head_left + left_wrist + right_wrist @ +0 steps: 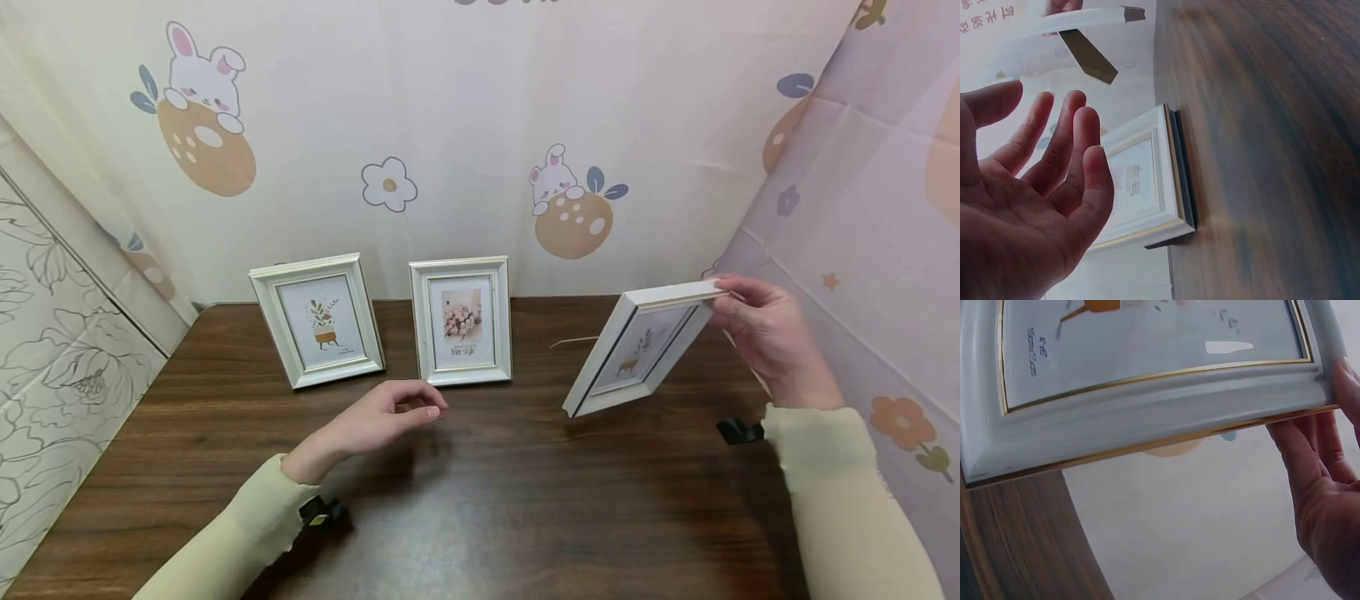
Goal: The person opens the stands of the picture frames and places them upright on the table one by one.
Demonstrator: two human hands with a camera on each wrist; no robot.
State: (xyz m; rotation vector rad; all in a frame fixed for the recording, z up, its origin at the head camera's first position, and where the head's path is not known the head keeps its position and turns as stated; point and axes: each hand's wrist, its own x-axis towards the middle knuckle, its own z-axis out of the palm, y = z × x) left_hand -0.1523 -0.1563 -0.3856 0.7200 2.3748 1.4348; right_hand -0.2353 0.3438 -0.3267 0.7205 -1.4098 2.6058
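My right hand grips a white picture frame at its upper right corner. The frame leans over at a slant and shows a potted-plant print; whether its lower corner touches the table, I cannot tell. Its stand leg sticks out behind, seen in the left wrist view. In the right wrist view, thumb and fingers pinch the frame's edge. Just in front of the middle picture frame, with its flower print, my left hand holds nothing, fingers loosely bent.
Another white picture frame, with a plant print, stands upright at the left on the dark wooden table. Behind the table hangs a curtain with rabbits and flowers; similar cloth borders the right side.
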